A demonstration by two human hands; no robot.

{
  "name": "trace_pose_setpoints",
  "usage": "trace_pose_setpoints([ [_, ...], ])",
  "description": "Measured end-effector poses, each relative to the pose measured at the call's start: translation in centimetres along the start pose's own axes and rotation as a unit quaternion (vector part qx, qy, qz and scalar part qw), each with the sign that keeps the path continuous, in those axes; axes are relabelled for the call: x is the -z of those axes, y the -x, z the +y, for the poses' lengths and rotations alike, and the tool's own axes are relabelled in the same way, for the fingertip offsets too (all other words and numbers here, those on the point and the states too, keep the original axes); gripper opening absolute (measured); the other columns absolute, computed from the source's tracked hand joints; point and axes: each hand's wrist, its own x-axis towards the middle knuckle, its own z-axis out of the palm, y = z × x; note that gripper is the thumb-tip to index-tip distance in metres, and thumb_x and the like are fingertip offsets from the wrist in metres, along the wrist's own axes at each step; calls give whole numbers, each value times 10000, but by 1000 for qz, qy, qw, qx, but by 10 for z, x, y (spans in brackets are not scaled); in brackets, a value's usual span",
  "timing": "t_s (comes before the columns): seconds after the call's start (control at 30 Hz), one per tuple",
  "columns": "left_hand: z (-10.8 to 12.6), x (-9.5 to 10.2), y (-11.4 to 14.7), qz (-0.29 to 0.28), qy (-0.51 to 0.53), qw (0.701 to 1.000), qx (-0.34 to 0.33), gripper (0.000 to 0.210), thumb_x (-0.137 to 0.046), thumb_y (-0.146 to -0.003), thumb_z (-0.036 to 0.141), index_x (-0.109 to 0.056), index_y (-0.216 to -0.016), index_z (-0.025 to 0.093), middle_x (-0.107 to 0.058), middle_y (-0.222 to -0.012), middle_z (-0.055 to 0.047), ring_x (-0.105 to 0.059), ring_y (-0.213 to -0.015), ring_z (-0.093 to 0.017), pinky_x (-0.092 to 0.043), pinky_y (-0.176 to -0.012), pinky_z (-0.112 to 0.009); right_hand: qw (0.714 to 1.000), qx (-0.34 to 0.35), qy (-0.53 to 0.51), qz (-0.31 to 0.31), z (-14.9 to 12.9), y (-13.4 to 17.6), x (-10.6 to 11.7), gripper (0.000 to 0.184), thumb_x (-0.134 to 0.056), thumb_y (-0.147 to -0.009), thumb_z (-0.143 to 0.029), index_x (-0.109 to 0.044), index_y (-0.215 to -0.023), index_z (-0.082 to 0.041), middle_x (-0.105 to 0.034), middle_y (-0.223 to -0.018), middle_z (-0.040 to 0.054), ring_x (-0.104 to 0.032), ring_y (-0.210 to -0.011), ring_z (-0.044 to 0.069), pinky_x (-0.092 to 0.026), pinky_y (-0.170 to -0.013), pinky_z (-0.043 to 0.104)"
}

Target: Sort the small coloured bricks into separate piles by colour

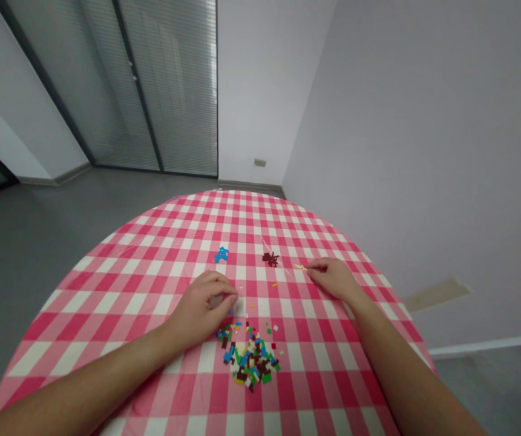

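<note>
My right hand (333,277) reaches to the right side of the table, thumb and forefinger pinched at a few small cream toy bricks (299,266); one seems to be at the fingertips. Bent into a ring, the thumb and fingers of my left hand (204,304) come together just above the mixed pile, and whatever they hold is too small to make out. The pile of small coloured toy bricks (253,360) lies in front of me, with blue, green, brown, white and yellow pieces. Beyond my hands are a blue brick cluster (221,254) and a brown one (270,259).
A red and white checked cloth (151,242) covers the rounded table. Single orange bricks (275,285) and other stray pieces lie between the pile and the clusters. A wall (423,151) stands close on the right, glass panels with blinds (173,91) behind.
</note>
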Motion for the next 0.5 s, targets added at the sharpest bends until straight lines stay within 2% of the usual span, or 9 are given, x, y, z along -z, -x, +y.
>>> trace_pose_setpoints([
  [0.13, -2, 7, -4, 39, -29, 999, 16, 134, -564, -862, 174, -684, -806, 190, -654, -837, -36, -600, -837, -199, -471, -780, -361, 1000, 0, 6, 9, 0, 0, 0, 192, -614, -784, -182, -786, -869, -192, -767, -906, 85, -708, -822, 236, -531, -729, 328],
  [0.23, -5, 12, -6, 44, -40, 998, 21, 130, -558, -855, 166, -678, -813, 191, -662, -837, -32, -601, -848, -202, -462, -804, -374, 1000, 6, 4, 11, -1, 1, -1, 161, -622, -785, -208, -779, -813, -189, -766, -861, 84, -706, -788, 233, -521, -697, 320],
  [0.5, -3, 15, -5, -64, -27, 997, -18, 211, -534, -792, 95, -710, -853, 193, -656, -876, -39, -584, -867, -204, -458, -810, -376, 1000, 5, 11, 10, -6, 2, -2, 155, -617, -777, -234, -762, -773, -179, -760, -855, 86, -695, -780, 230, -496, -677, 311],
])
